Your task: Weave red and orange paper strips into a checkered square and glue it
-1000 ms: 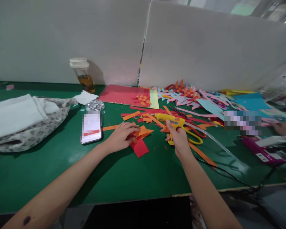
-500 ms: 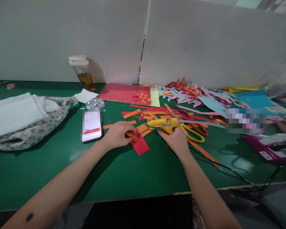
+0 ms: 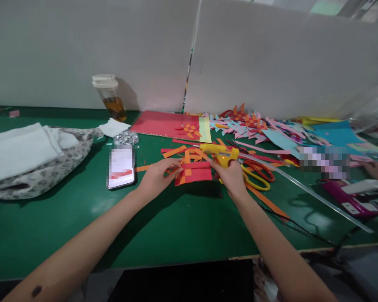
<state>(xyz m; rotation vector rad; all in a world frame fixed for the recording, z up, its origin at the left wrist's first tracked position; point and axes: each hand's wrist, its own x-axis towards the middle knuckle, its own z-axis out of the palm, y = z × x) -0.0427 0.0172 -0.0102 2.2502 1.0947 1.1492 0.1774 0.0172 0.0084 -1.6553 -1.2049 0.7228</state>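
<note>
My left hand [image 3: 157, 178] is closed, pinching the left side of a red-and-orange woven paper piece [image 3: 197, 173] just above the table. Strips of orange paper stand up from its back edge. My right hand [image 3: 233, 176] is wrapped around a yellow hot glue gun [image 3: 219, 152], whose nozzle points left, beyond the paper. Its thumb side meets the paper's right edge. A long clear glue stick [image 3: 315, 193] sticks out of the gun's rear toward the lower right. Behind the hands lie loose orange and red paper strips [image 3: 176, 151]. Scissors with yellow and red handles [image 3: 258, 181] lie right of my right hand.
A phone [image 3: 122, 167], a cloth bag [image 3: 50, 172] and a cup of brown drink [image 3: 113, 100] stand or lie left. Woven paper fish [image 3: 189, 129] and coloured scraps line the wall. Another person's hand [image 3: 376, 170] is near a magenta power strip [image 3: 349, 199]; a black cord [image 3: 302, 226] crosses the table.
The woven paper has been lifted and turned, its red part swinging up to the right. My right hand has moved slightly left to its edge, with the glue gun higher.
</note>
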